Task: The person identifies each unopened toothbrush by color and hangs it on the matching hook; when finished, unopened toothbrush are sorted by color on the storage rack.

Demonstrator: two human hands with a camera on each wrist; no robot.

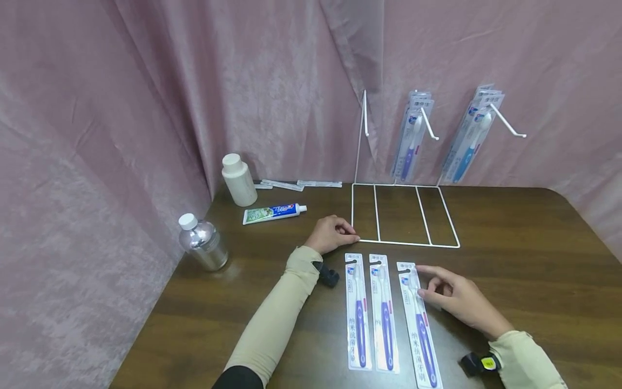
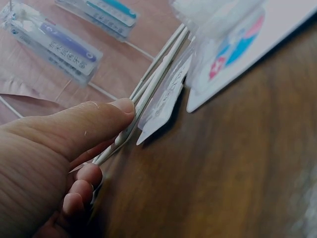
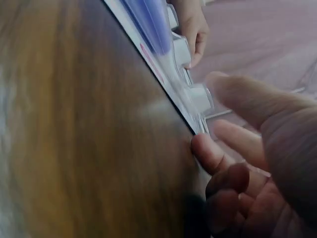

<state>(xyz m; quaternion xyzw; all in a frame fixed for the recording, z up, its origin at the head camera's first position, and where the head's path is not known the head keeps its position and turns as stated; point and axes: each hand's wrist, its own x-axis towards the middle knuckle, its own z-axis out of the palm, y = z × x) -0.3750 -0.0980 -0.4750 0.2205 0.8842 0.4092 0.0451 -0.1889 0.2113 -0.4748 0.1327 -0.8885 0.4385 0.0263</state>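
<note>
My left hand (image 1: 333, 233) pinches the front left corner of a white wire display rack (image 1: 408, 243); in the left wrist view the thumb (image 2: 116, 111) presses on the wire, other fingers curled below. Three packaged toothbrushes with purple handles lie face up in front of the rack: a left pack (image 1: 358, 313), a middle pack (image 1: 384, 313) and a right pack (image 1: 419, 324). My right hand (image 1: 452, 297) is at the upper right edge of the right pack. Its index fingertip (image 3: 203, 146) meets the card's edge, and the thumb is spread apart from it.
Purple toothbrush packs (image 1: 410, 140) and blue ones (image 1: 471, 138) hang on two rack hooks; a left hook (image 1: 365, 116) is bare. To the left are a toothpaste tube (image 1: 272, 213), a white bottle (image 1: 239, 181), a clear capped bottle (image 1: 204, 243) and several flat packets (image 1: 319, 183).
</note>
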